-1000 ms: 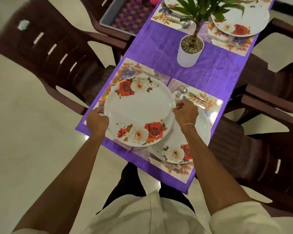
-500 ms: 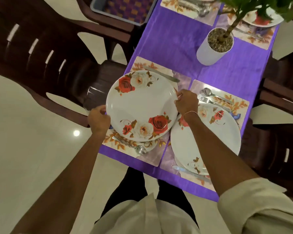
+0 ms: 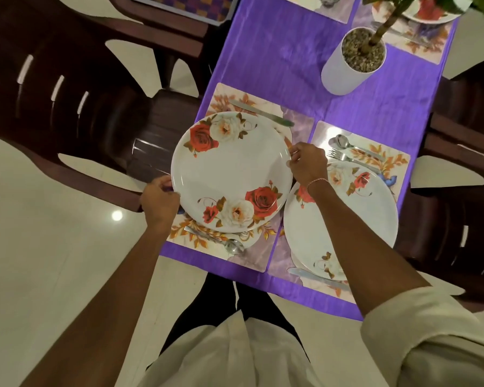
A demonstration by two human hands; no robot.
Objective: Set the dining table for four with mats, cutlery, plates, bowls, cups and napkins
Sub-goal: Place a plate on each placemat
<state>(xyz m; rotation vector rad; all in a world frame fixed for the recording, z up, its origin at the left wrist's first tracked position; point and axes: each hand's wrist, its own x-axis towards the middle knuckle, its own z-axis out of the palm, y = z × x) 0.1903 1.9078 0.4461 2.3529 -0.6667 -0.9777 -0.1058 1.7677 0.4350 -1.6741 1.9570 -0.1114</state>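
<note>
I hold a white rose-patterned plate (image 3: 232, 171) over the near-left floral mat (image 3: 252, 255). My left hand (image 3: 160, 202) grips its left rim and my right hand (image 3: 308, 163) pinches its right rim. On that mat a knife (image 3: 263, 113) lies beyond the plate, and a spoon (image 3: 229, 244) with a fork lies on the near side. A second rose plate (image 3: 344, 230) rests on the near-right mat (image 3: 391, 157), with a spoon (image 3: 349, 145) and fork (image 3: 349, 160) beyond it and a knife (image 3: 313, 277) in front.
A white pot (image 3: 344, 71) with a plant stands mid-table on the purple cloth (image 3: 274, 57). Two more mats, one with a plate (image 3: 428, 12), lie at the far end. Dark brown chairs (image 3: 67, 88) flank both sides; a tray (image 3: 185, 4) sits on the far-left chair.
The plate in my hands has shifted left off the second plate and now hangs over the left mat. The view has dipped and moved closer to the table's near end.
</note>
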